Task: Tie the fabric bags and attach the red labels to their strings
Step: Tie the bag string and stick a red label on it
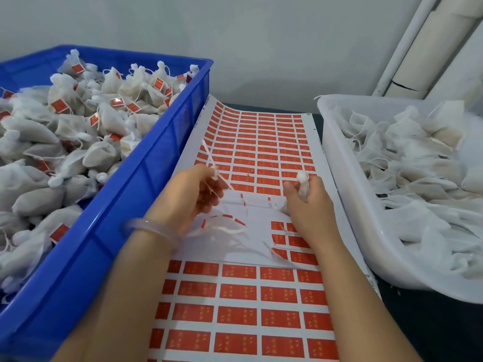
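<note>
Two hands work above a sheet of red labels [251, 152]. One small fabric bag [303, 182] stands upright in the right hand [309, 207], its gathered top pointing away from the person. The fingers and thumb are curled tight round its neck. The left hand [192, 190], palm turned inward and a clear bangle [154, 228] on its wrist, curls its fingers on what looks like the bag's string [209, 154], blurred, which runs up and away. On the left, a blue crate [146, 165] holds tied bags [65, 131] carrying red tags [58, 105]. On the right, a white tub [352, 194] holds plain bags [418, 165].
</note>
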`<state>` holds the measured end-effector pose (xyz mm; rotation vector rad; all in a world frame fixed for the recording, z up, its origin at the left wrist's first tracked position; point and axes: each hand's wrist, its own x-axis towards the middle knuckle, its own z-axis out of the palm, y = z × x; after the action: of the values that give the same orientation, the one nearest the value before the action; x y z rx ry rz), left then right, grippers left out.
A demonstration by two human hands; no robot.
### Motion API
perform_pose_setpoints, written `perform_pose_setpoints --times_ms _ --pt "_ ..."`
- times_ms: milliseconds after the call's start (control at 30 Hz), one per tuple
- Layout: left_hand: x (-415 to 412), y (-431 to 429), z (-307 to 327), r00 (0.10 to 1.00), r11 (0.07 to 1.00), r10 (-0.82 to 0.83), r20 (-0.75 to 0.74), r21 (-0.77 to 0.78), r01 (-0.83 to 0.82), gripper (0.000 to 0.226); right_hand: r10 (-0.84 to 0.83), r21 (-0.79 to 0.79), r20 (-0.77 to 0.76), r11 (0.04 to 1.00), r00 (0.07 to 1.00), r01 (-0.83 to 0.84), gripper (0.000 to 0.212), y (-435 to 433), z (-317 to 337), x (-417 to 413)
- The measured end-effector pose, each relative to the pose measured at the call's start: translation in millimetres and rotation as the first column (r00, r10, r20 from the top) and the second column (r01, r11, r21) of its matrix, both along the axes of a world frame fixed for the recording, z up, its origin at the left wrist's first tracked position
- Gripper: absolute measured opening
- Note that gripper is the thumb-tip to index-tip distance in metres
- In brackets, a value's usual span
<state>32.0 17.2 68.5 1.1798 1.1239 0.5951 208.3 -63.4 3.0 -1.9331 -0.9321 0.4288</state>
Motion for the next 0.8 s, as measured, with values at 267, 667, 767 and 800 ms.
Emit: perform_pose_setpoints --times_ms 267,667,767,800 --pt "-2 4 -31 0.822 0.900 -0.095 -0.562 0.304 0.312 0.035 -0.001 -0.003 0.005 1.000 1.000 0.001 0.027 0 2 -2" --pt "-5 -2 -27 0.844 0.805 -0.056 -0.533 0.476 0.354 0.004 -0.008 0.163 0.176 0.986 0.984 -0.021 0.024 -5 16 -18" --pt "-6 -4 -22 0.805 0.821 -0.196 -0.560 0.354 0.447 0.027 0.058 0.117 0.261 0.989 0.964 -0.092 0.032 -1 19 -31" --pt "-5 -5 -19 0.800 0.825 -0.220 -0.559 0.331 0.458 0.032 0.068 0.101 0.277 0.990 0.958 -0.100 0.031 0 19 -33"
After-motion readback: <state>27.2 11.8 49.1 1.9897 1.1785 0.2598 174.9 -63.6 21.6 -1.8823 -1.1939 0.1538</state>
